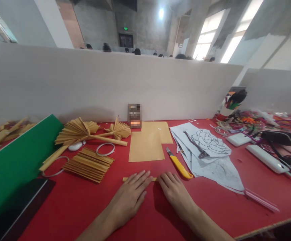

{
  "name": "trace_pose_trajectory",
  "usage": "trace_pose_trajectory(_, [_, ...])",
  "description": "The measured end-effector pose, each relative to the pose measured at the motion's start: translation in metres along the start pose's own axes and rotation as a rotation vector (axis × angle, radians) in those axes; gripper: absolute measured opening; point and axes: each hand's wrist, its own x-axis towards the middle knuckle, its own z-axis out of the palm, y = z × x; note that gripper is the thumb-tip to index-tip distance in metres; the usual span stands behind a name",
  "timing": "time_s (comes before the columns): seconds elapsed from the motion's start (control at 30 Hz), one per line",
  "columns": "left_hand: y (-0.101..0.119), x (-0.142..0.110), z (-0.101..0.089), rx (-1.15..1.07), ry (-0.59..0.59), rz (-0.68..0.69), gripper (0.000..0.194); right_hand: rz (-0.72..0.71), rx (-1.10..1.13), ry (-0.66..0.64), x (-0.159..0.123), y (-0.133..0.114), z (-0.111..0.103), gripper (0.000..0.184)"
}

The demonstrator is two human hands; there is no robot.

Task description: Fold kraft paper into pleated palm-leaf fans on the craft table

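A narrow folded strip of tan paper [125, 179] lies flat on the red tabletop. My left hand [131, 195] rests over its left part, fingers stretched out and pressing down. Over the right end lies my right hand [175, 192], fingers extended and slightly bent, hiding that end. A short bit of the strip shows between the two hands. Just beyond them are flat tan paper sheets [146, 147]. To the right of these is a yellow utility knife [182, 167], its metal tip pointing away from me. A pleated tan paper [88, 165] sits to the left.
Fan-shaped pleated paper pieces [76, 132] with rolled stems lie at back left, near a green board [17, 164]. Drawings on white paper [210, 144], a pink pen-like stick [261, 200] and a white power bank [267, 158] occupy the right. A white partition [97, 83] borders the back.
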Motion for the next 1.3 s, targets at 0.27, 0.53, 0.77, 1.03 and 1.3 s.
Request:
trace_pose_trajectory(0.27, [-0.001,-0.001,0.000,0.008,-0.003,-0.008,0.057,0.037,0.045,0.000,-0.004,-0.001,-0.001,0.019])
trace_pose_trajectory(0.53, [-0.005,-0.002,-0.012,0.023,-0.033,0.028,0.064,0.066,0.131,0.025,-0.016,-0.024,0.002,0.054])
trace_pose_trajectory(0.77, [-0.037,-0.037,-0.031,0.157,-0.036,0.045,0.063,0.175,0.242,-0.065,-0.025,-0.024,-0.017,0.057])
trace_pose_trajectory(1.03, [-0.041,-0.050,-0.033,0.176,0.050,0.059,0.063,0.008,0.430,-0.151,0.021,-0.041,-0.023,0.064])
trace_pose_trajectory(1.3, [-0.061,-0.080,-0.036,0.313,0.071,0.016,0.059,0.024,0.376,-0.192,-0.010,-0.001,-0.033,0.060])
